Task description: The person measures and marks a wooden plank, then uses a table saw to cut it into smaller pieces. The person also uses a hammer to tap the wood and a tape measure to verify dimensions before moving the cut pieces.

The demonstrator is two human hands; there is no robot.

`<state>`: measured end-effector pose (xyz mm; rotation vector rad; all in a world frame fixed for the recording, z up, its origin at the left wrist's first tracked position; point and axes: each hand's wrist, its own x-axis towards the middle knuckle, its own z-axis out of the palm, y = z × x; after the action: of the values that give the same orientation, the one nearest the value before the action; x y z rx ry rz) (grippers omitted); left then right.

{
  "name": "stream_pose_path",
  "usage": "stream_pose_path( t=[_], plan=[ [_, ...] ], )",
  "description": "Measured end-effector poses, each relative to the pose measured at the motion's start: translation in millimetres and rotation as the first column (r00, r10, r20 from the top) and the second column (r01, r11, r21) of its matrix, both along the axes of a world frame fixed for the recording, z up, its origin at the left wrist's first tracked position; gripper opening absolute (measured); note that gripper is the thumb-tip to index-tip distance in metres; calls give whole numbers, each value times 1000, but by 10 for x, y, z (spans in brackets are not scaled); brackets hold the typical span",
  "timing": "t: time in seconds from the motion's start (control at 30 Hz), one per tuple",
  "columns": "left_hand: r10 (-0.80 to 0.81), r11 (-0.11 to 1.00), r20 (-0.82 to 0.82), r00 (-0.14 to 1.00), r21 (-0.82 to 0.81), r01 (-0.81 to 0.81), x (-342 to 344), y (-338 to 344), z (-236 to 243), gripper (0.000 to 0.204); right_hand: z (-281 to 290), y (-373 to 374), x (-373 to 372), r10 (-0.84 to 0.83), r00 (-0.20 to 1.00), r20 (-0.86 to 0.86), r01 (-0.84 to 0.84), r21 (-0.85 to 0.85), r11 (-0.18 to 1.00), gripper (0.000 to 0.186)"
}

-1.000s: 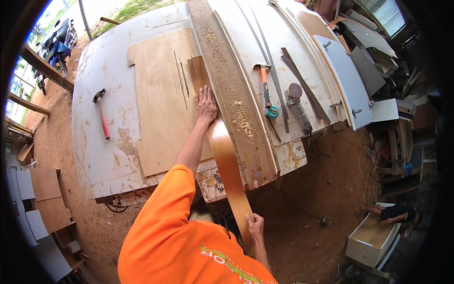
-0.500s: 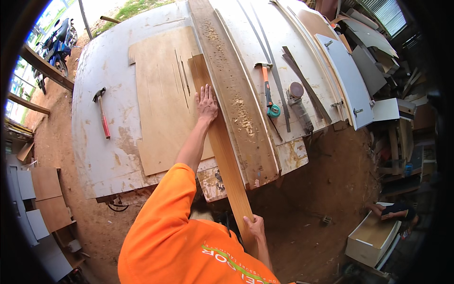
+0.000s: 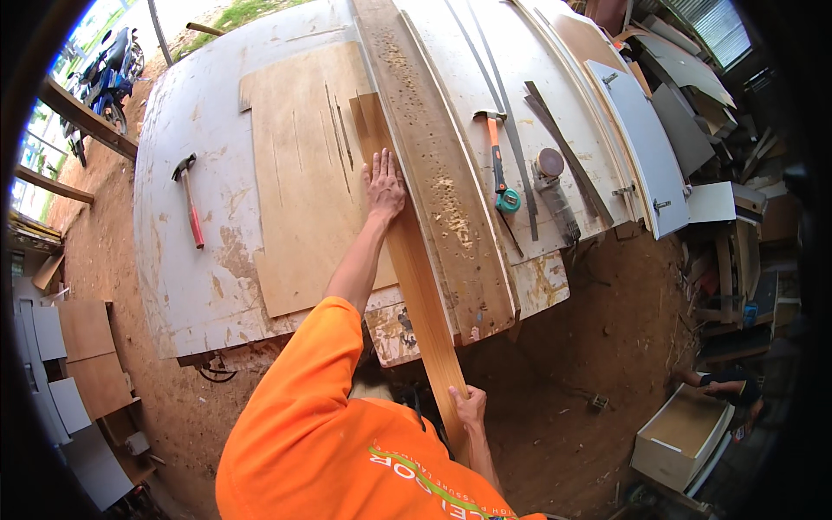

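Observation:
A long orange-brown wood strip [image 3: 410, 274] lies along the left side of a pitted wooden beam [image 3: 446, 208], over a pale plywood sheet [image 3: 295, 191] on the white worktable [image 3: 178, 295]. My left hand [image 3: 384, 184] rests palm down on the strip, fingers extended, beside the beam. My right hand [image 3: 471, 407] grips the strip's near end, which overhangs the table. A red-handled hammer [image 3: 191, 208] lies at left. Right of the beam lie an orange-handled hammer [image 3: 492, 143], a teal tape measure [image 3: 508, 200], a cylindrical power tool [image 3: 559, 199] and dark thin strips [image 3: 572, 156].
A hinged white panel [image 3: 633, 156] lies at the table's right side. Scrap boards [image 3: 693, 104] pile behind it. Another person [image 3: 737, 390] is by an open box [image 3: 680, 433] at lower right. Stacked panels [image 3: 87, 373] stand left. A motorbike [image 3: 108, 78] is beyond wooden rails [image 3: 91, 121].
The view has shifted slightly, and my hands and strip appear a little higher and farther right. The shine on the strip has faded. The person at lower right has shifted posture.

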<state>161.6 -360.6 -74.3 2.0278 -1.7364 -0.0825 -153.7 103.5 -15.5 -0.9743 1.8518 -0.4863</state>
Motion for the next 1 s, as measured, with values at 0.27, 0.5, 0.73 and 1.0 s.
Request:
stream_pose_path(
  t=[0.27,0.5,0.73,1.0],
  plan=[
    [-4,1000,0,1000,27,4,1,-4,-15,58,-34,-48,16,-42,995,93,45,-36,998,24],
    [-4,1000,-9,1000,-11,4,5,-12,-33,58,16,-166,63,-64,983,170,67,-16,998,20],
    [-6,1000,-10,1000,-8,6,0,0,-3,59,-61,-394,203,-85,982,166,95,-50,994,24],
    [2,1000,3,1000,-2,-2,0,-9,-6,59,-35,-687,371,-88,992,88,90,-24,996,27]
  ],
)
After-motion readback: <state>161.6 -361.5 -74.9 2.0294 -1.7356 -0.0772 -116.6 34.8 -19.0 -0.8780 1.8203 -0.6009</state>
